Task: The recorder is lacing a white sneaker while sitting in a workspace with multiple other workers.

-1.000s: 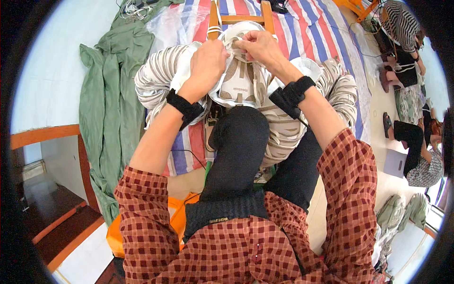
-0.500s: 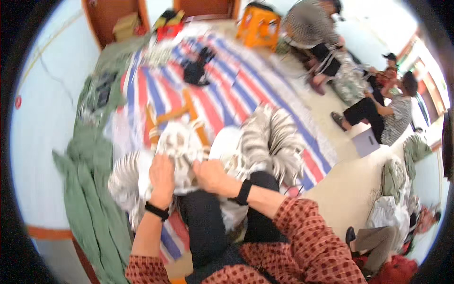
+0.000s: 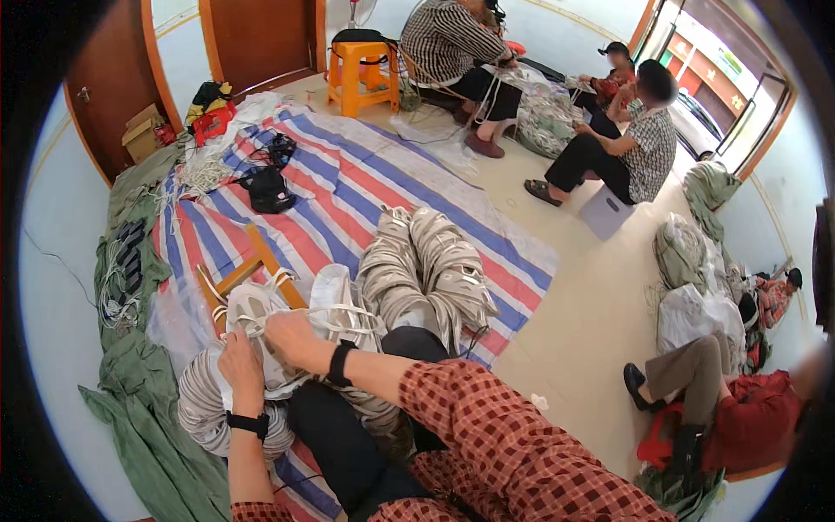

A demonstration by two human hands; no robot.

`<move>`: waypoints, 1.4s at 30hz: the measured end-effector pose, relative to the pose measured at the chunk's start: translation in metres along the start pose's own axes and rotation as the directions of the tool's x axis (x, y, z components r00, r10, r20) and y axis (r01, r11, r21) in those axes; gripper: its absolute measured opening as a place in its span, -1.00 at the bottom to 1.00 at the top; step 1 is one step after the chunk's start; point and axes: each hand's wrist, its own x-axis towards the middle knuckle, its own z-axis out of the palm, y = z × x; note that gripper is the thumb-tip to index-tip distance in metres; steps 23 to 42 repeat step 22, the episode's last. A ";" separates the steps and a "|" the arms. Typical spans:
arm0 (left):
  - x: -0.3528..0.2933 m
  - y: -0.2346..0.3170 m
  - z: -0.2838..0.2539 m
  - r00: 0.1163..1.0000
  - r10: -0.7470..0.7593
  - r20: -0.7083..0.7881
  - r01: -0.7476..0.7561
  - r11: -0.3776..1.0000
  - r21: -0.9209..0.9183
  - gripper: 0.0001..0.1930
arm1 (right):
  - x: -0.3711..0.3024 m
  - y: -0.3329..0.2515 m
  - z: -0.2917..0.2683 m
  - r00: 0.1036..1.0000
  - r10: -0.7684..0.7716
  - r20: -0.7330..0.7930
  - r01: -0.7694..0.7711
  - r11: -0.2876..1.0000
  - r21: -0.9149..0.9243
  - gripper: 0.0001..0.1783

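A pale grey-and-white shoe upper (image 3: 250, 306) with loose white laces is between my hands, against a wooden stand (image 3: 258, 258). My left hand (image 3: 241, 367) is closed on its near edge, fingertips pinched. My right hand (image 3: 296, 341) is curled over its right side; its fingertips are partly hidden, so whether a lace is pinched there I cannot tell. Just right of that hand, another white upper (image 3: 332, 287) lies with its laces looped. Two long stacks of nested shoe uppers (image 3: 452, 270) stand beyond my knee, and a further stack (image 3: 200, 404) is by my left wrist.
A striped plastic sheet (image 3: 339, 174) covers the floor, with a black cap (image 3: 268, 190) on it. Green cloth (image 3: 130, 409) lies along the left wall. Beyond are an orange stool (image 3: 359, 74), seated people at the right, and white bags (image 3: 691, 317).
My view has swung to the right, so the scene sits further left. My hands have come closer together on the shoe upper, the right one reaching across toward the left.
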 end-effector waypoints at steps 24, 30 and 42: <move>-0.007 -0.012 -0.020 0.805 0.519 0.287 -0.477 0.854 -0.207 -0.72 | -0.002 0.013 0.001 0.971 -0.201 0.130 0.209 0.977 -0.047 -0.49; -0.007 -0.012 -0.020 0.805 0.519 0.287 -0.477 0.854 -0.207 -0.72 | -0.002 0.013 0.001 0.971 -0.201 0.130 0.209 0.977 -0.047 -0.49; -0.007 -0.012 -0.020 0.805 0.519 0.287 -0.477 0.854 -0.207 -0.72 | -0.002 0.013 0.001 0.971 -0.201 0.130 0.209 0.977 -0.047 -0.49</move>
